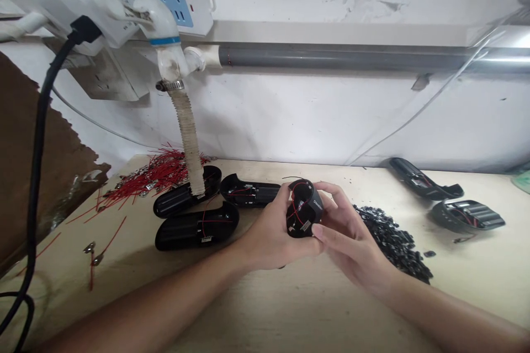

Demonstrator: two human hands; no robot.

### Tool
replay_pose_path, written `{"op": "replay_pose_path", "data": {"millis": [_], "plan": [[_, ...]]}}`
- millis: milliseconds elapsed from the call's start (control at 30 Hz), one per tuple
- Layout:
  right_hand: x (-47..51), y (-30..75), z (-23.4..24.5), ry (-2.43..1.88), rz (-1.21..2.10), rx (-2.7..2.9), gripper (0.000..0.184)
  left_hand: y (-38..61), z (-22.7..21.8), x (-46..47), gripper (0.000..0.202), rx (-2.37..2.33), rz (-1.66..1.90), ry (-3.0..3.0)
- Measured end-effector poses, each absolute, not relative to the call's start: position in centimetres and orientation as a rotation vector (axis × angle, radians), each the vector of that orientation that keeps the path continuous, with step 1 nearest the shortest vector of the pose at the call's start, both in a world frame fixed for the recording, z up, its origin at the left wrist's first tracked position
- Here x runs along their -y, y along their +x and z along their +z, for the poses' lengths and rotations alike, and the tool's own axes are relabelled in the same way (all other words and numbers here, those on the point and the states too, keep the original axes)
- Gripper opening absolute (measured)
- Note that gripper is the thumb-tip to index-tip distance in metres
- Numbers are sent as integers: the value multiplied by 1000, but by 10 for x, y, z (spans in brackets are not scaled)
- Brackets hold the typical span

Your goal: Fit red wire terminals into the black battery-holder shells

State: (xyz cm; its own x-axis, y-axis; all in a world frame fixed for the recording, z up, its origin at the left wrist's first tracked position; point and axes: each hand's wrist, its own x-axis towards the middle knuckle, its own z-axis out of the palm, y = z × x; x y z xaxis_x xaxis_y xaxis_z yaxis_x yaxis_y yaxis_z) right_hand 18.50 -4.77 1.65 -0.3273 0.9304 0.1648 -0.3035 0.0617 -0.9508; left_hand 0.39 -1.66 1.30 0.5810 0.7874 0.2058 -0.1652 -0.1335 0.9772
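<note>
A black plastic housing (305, 208) with red wires and a small white connector inside is held up over the middle of the table. My left hand (271, 231) wraps round its left side, the thumb along its edge. My right hand (351, 237) grips it from the right, thumb at its lower rim and fingers behind. Left of my hands lie similar black housings: one (196, 225) in front, one (186, 196) behind it, and one (250, 192) partly hidden by my left hand. A heap of small black parts (389, 240) lies right beside my right hand.
Red wires with metal ends (159, 171) are piled at the back left, with a few loose ones nearer. A ribbed hose (188, 132) hangs from a valve over the housings. Two more housings (426, 179) lie at right. A black power cable (39, 149) drops along the left.
</note>
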Motion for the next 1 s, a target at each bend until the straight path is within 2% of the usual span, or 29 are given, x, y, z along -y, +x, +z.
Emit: {"op": "replay_pose_path", "data": {"millis": [167, 267, 467, 1000], "plan": [[47, 186, 14, -722, 1503, 1279, 49, 3, 16, 17, 53, -598, 888, 1556], [46, 188, 12, -714, 1490, 1303, 51, 2, 18, 19, 57, -640, 870, 1573], [47, 193, 6, -735, 1506, 1425, 66, 3, 18, 21, 56, -637, 892, 1514], [48, 189, 8, -713, 1421, 1508, 62, 1, 21, 24, 53, -575, 900, 1392]]}}
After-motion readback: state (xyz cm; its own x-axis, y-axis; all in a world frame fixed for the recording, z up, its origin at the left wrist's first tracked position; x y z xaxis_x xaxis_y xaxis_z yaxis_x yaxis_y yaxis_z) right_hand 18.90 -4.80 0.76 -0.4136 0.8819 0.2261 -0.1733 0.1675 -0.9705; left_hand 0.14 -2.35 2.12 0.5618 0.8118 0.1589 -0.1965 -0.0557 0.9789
